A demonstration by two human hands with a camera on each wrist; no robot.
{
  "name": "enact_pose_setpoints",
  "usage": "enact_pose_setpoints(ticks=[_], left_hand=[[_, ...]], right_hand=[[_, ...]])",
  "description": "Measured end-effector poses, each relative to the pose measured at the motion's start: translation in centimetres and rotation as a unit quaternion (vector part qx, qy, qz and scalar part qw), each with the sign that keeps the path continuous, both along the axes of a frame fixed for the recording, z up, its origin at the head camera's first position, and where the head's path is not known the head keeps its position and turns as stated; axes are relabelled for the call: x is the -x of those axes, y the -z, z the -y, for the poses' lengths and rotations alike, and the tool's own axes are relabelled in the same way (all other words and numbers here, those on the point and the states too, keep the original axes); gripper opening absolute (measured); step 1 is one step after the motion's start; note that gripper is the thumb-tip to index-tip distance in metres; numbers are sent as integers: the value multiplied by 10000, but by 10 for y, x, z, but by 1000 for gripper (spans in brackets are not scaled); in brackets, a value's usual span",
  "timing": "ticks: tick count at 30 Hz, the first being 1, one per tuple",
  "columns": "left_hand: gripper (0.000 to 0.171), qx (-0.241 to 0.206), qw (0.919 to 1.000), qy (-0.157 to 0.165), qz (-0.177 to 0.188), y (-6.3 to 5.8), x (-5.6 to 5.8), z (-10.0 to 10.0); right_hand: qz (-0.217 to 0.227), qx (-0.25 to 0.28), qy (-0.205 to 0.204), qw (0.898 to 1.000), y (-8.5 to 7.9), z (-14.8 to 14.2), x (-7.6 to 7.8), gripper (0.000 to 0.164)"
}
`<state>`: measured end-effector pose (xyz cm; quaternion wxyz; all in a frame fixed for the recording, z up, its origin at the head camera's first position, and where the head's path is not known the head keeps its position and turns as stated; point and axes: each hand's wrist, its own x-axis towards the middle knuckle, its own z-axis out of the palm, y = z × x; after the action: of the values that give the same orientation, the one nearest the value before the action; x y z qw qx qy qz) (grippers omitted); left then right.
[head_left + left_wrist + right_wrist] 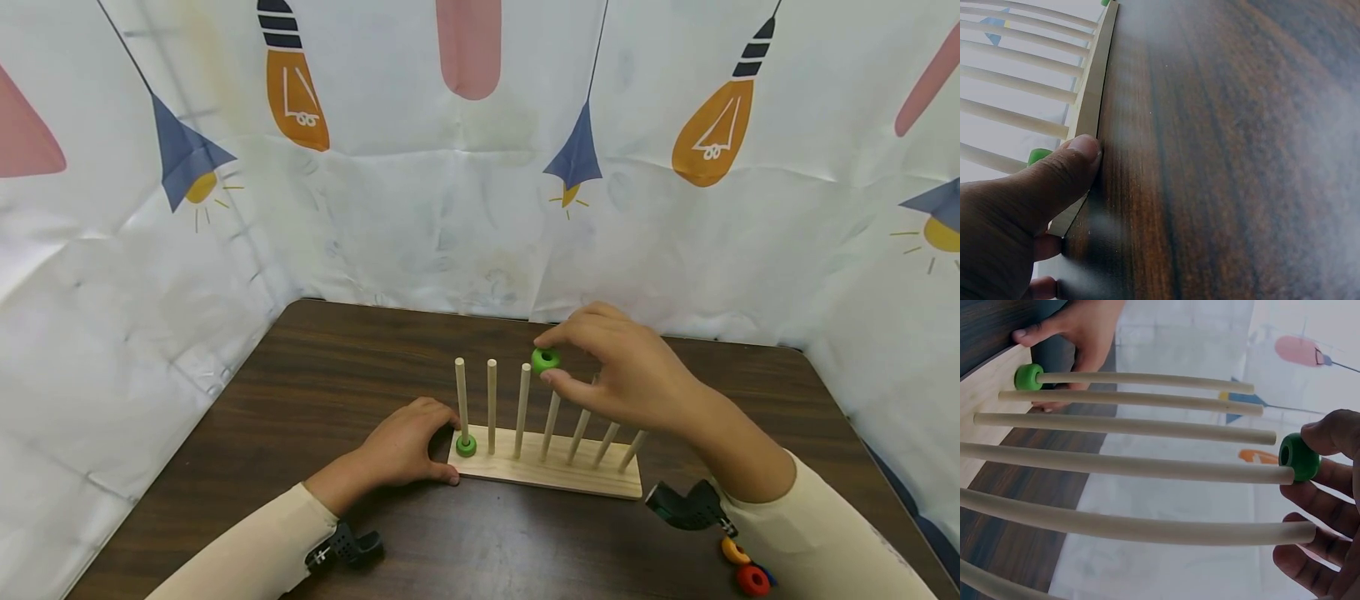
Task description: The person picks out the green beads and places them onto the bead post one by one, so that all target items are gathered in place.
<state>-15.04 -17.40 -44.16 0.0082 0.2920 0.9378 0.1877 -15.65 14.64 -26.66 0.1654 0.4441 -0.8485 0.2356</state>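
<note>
A pale wooden peg board (542, 476) with several upright pegs stands on the table. My left hand (403, 446) grips its left end, thumb at the front edge and fingers towards the back; in the left wrist view the thumb (1063, 172) presses along the base's edge. One green ring (466, 448) sits at the bottom of the leftmost peg. Between thumb and fingertips my right hand (637, 367) pinches a second green ring (1305, 461), held at the height of the peg tops. In the right wrist view this ring appears beside the tip of a middle peg (1210, 472); whether they touch I cannot tell.
An orange ring (733, 551), a red ring (752, 581) and a partly hidden blue piece (769, 575) lie near the right forearm. The dark wooden table (330, 350) meets a printed white cloth (390, 225) behind and at the sides.
</note>
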Motion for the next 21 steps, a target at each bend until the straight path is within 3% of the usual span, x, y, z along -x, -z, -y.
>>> enact_pose_setpoints(ticks=[21], left_hand=[[62,-10,10000,-3,-9,1,1,0]], right_hand=[[147,-10,-99,9998,0,21,3,29]])
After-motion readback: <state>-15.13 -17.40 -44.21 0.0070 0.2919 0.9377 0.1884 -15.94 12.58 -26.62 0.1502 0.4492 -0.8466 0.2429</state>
